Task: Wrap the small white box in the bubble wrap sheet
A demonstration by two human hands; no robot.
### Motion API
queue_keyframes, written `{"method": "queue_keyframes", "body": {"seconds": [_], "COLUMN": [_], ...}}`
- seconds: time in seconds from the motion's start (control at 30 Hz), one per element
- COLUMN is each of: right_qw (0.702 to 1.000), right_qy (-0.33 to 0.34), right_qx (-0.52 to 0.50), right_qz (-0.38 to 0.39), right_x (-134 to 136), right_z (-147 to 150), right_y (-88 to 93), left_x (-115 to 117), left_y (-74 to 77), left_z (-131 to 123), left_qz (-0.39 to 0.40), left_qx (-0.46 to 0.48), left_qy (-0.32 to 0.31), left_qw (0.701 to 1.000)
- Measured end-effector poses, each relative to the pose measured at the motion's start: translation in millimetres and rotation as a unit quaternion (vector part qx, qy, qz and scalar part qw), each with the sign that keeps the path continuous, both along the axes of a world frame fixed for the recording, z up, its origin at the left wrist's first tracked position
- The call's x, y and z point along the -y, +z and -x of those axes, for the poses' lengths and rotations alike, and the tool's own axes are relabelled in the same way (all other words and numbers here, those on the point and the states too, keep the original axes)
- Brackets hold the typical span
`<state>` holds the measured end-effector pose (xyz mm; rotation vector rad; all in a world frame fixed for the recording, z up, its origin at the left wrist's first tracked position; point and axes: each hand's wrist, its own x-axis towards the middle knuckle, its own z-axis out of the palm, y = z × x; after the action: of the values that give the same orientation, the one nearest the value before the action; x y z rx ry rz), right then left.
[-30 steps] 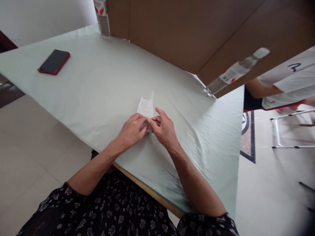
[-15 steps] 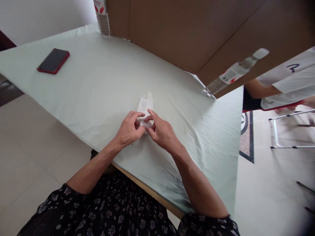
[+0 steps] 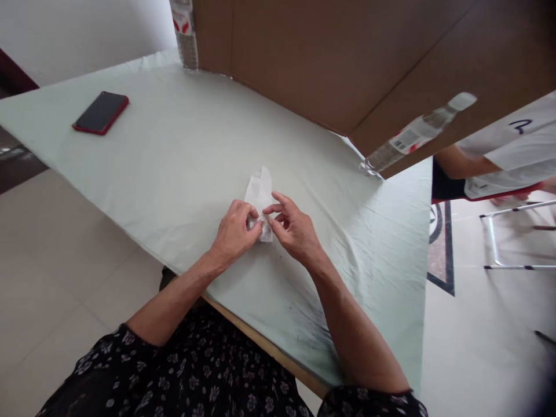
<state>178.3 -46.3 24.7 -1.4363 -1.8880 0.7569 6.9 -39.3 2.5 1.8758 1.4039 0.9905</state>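
Observation:
A thin white tissue [image 3: 260, 188], creased and partly folded, lies on the pale green tablecloth between my hands. My left hand [image 3: 237, 229] is closed on the tissue's left side, its thumb and curled fingers pinching the crumpled middle. From the right, my right hand [image 3: 295, 229] reaches in with thumb and forefinger brought close together on the tissue. Its other fingers are bent. The upper part of the tissue stands out beyond my fingertips, and a lower corner shows below them.
A brown cardboard panel [image 3: 295, 63] stands across the far side, with one plastic bottle [image 3: 187, 43] at its left and another bottle [image 3: 412, 136] at its right. A red-cased phone [image 3: 101, 113] lies far left. Beyond the panel, a person's white sleeve [image 3: 521, 145] shows.
My right hand has shifted slightly right, and more of the tissue's lower corner shows. The tissue's top looks flatter and wider. The whole view has moved a little.

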Motion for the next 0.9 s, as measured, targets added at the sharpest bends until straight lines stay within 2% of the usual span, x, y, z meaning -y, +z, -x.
{"method": "queue_keyframes", "body": {"seconds": [0.23, 0.4, 0.57, 0.67, 0.77, 0.9], "right_qw": [0.997, 0.996, 0.998, 1.0, 0.997, 0.983], "right_qy": [0.037, 0.05, 0.051, 0.014, -0.063, -0.125], "right_qx": [0.067, 0.076, 0.024, -0.017, -0.034, -0.052], "right_qz": [0.005, 0.012, 0.016, 0.014, 0.018, 0.121], "right_x": [-8.6, -10.7, -9.9, -13.6, -25.6, -50.0], "right_z": [0.6, -1.0, -1.6, -4.4, -10.3, -14.4], "right_y": [-4.5, -5.3, -3.5, -2.5, -5.3, -13.5], "left_x": [4.1, 3.7, 3.7, 4.1, 3.8, 3.5], "left_y": [-2.3, 0.8, 3.6, 3.2, 1.2, -1.8], "left_z": [-0.1, -1.9, -4.3, -5.8, -7.3, -7.8], "left_qz": [-0.085, -0.077, -0.077, -0.079, -0.095, -0.119], "left_qx": [-0.03, -0.035, -0.077, -0.084, -0.091, -0.106], "left_qy": [-0.013, -0.019, -0.011, -0.004, 0.006, 0.006], "left_qw": [0.996, 0.996, 0.994, 0.993, 0.991, 0.987]}}
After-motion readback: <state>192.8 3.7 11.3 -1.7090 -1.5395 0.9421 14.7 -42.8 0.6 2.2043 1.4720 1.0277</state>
